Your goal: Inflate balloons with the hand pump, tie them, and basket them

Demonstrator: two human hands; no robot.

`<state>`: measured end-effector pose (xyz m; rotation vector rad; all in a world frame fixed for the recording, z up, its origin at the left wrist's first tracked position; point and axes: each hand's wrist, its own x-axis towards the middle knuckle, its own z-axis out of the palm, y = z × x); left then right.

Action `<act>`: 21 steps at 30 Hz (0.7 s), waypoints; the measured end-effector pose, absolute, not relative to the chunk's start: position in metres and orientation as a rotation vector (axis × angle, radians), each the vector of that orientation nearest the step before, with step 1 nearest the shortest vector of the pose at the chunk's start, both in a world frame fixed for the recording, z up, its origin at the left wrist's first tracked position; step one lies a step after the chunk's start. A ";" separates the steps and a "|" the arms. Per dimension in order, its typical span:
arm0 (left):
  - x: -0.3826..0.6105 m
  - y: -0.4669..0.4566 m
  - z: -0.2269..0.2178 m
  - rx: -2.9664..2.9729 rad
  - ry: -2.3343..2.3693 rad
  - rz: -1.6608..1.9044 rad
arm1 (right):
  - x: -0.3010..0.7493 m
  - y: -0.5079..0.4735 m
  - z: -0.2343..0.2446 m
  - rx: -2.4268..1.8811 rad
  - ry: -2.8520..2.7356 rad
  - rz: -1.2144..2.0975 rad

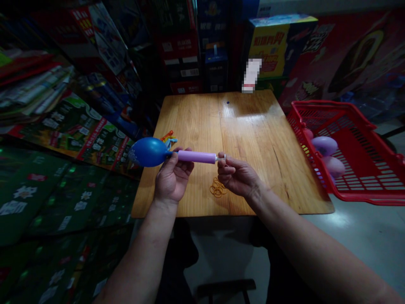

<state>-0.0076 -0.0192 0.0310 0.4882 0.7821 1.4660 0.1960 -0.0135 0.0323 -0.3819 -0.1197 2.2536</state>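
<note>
My left hand (173, 175) is closed around the front end of a purple hand pump (196, 156), pinching the neck of a partly inflated blue balloon (148, 151) on the nozzle. The balloon sticks out left, past the table edge. My right hand (236, 175) is closed on the pump's small white plunger handle (221, 157) at the right end. Both hands hover over the front of a wooden table (253, 135).
A pile of yellow rubber bands (217, 188) lies on the table under my hands. Several uninflated balloons (168, 137) lie at the table's left edge. A red basket (351, 147) at right holds inflated purple and pink balloons (325, 145). Stacked boxes surround the left and back.
</note>
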 end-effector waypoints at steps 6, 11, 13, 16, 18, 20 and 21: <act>-0.033 -0.012 0.040 0.540 0.800 1.570 | 0.219 -0.003 0.043 -0.393 -0.180 2.198; -0.021 -0.018 0.037 0.547 0.783 1.539 | 0.208 -0.008 0.040 -0.435 -0.151 2.189; -0.011 -0.021 0.033 0.541 0.768 1.479 | 0.200 -0.011 0.038 -0.438 -0.135 2.194; -0.004 -0.021 0.030 0.523 0.768 1.457 | 0.196 -0.011 0.037 -0.406 -0.125 2.221; -0.007 -0.019 0.030 0.515 0.778 1.463 | 0.200 -0.009 0.038 -0.417 -0.135 2.236; -0.014 -0.015 0.033 0.515 0.786 1.479 | 0.209 -0.006 0.041 -0.426 -0.161 2.221; -0.018 -0.014 0.035 0.516 0.790 1.495 | 0.213 -0.005 0.042 -0.423 -0.175 2.206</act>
